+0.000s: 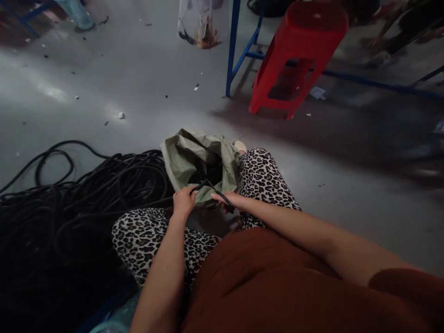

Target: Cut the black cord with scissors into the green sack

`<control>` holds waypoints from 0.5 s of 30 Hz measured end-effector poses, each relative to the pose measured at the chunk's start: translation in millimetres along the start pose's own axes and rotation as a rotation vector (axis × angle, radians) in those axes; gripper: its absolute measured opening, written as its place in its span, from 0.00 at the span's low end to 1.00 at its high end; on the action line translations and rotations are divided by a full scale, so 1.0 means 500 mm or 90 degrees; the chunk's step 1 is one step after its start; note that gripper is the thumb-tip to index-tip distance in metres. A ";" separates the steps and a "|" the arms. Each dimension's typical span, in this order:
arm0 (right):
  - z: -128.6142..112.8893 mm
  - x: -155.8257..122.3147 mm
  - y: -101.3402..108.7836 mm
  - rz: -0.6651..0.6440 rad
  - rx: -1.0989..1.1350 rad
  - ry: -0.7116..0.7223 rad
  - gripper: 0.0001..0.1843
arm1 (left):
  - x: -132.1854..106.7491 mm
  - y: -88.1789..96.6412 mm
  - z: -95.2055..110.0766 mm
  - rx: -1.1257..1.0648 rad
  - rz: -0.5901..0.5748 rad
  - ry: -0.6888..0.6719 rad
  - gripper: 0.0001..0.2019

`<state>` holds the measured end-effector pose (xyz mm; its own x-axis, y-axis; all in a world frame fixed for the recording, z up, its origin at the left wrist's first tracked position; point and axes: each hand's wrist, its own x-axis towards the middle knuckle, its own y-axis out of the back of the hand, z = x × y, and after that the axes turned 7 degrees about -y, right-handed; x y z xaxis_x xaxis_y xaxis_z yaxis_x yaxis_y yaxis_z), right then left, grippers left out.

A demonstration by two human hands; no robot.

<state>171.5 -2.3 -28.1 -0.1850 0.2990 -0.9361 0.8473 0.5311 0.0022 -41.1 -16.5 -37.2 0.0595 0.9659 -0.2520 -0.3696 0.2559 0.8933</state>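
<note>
My left hand is closed around a black rubber-like cord, whose end points toward the middle. Scissors with dark handles are in my right hand, their blades meeting the cord end above the sack. Below both hands, between my knees, stands an open grey-green woven sack with dark pieces inside. From my left hand the cord runs back to a large tangled heap of black cord on the left.
A red plastic stool stands by a blue metal frame at the upper right. A clear bag hangs at the top. A light blue basket is at the upper left. Small scraps dot the grey floor. Another person's arm shows at the upper right.
</note>
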 end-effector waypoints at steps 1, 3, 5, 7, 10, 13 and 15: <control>0.003 0.005 0.000 -0.006 -0.004 0.006 0.26 | 0.000 0.001 0.001 0.000 0.004 -0.002 0.16; 0.009 0.016 -0.001 -0.012 -0.019 0.013 0.27 | 0.000 0.001 0.001 0.003 0.008 -0.010 0.16; 0.014 0.025 -0.001 -0.016 -0.037 0.019 0.27 | 0.000 -0.001 0.001 0.009 0.011 -0.016 0.15; 0.017 0.032 -0.002 -0.022 -0.046 0.023 0.28 | -0.001 -0.004 0.002 0.014 0.014 -0.023 0.15; 0.018 0.032 -0.003 -0.027 -0.042 0.024 0.28 | -0.001 -0.007 0.003 0.005 0.011 -0.035 0.15; 0.018 0.028 -0.004 -0.031 -0.017 0.021 0.29 | -0.002 -0.009 0.007 -0.014 -0.005 -0.044 0.16; 0.017 0.027 -0.003 -0.035 -0.005 0.019 0.29 | -0.003 -0.011 0.011 -0.025 -0.019 -0.053 0.16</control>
<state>171.6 -5.8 -43.7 -0.2460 0.2935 -0.9238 0.8320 0.5529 -0.0459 -34.2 -19.3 -39.8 0.1473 0.9585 -0.2442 -0.4027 0.2837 0.8703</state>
